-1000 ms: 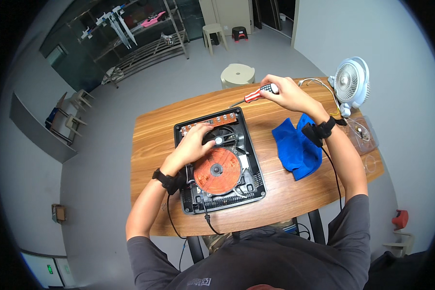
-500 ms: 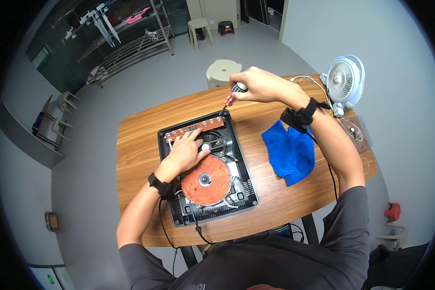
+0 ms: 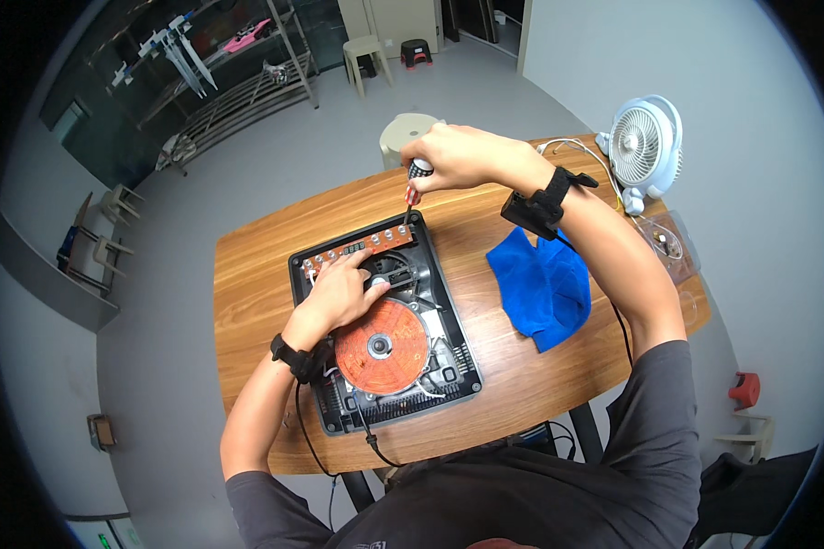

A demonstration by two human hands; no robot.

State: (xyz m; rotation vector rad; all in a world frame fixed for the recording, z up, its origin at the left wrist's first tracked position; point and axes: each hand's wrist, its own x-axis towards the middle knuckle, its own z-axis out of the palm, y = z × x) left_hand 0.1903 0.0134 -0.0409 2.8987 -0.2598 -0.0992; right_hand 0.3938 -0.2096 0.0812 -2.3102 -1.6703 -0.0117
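Note:
An opened induction cooker lies on the table, its black housing (image 3: pixel 468 382) showing a round orange-red coil (image 3: pixel 384 355) and a narrow orange circuit board (image 3: pixel 394 237) along the far edge. My right hand (image 3: pixel 460 156) is closed round the patterned red, white and dark handle of a screwdriver (image 3: pixel 414 194). The shaft points down, its tip at the board's right end by the housing's far right corner. My left hand (image 3: pixel 339 293) lies flat over the housing, fingertips on the board's near edge, thumb spread toward the dark fan section. It holds nothing.
Right of the cooker lies a crumpled blue cloth (image 3: pixel 545 295). A light blue fan (image 3: pixel 641 146) stands at the table's far right, near a clear tray (image 3: pixel 673 245) with small parts. A black cord (image 3: pixel 373 440) runs from the cooker's near edge. Beyond the table stands a stool (image 3: pixel 403 137).
My right hand has shifted slightly left relative to the cooker, and the screwdriver stands more upright. My left hand stays in place on the cooker. The whole view has shifted a little.

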